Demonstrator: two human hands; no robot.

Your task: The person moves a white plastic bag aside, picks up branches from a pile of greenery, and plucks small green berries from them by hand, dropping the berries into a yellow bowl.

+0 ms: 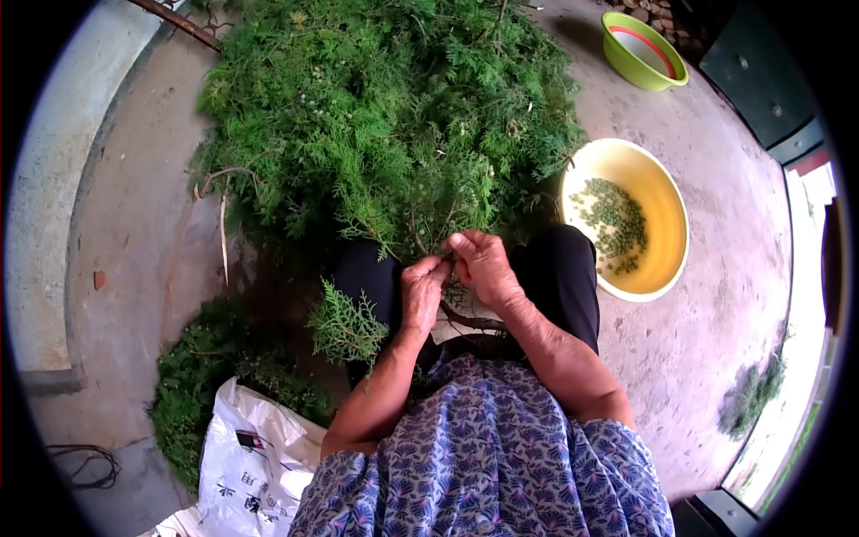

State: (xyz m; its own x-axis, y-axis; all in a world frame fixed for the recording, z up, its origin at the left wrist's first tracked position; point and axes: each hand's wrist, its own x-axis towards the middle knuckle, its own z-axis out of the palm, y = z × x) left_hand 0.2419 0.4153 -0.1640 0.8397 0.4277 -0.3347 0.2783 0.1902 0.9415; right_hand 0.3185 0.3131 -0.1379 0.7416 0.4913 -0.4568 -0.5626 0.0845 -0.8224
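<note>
A large heap of green conifer branches (376,116) lies on the floor in front of my knees. My left hand (424,291) is closed at a twig between my knees, its thumb and fingers pinched together. Beside it, almost touching, my right hand (481,267) has its fingers curled in a pinch; what is between them is too small to make out. A leafy sprig (346,327) hangs by my left forearm. To the right of my right knee stands a yellow basin (667,224) with many small green cones or berries (617,224) on its bottom.
A lime-green basin (626,67) sits at the upper right, near dark green drawers (756,80). Smaller cut branches (192,385) and a white plastic sack (246,456) lie at the lower left. Another green clump (752,394) rests near the right doorway, and a black cable (89,465) is at far left.
</note>
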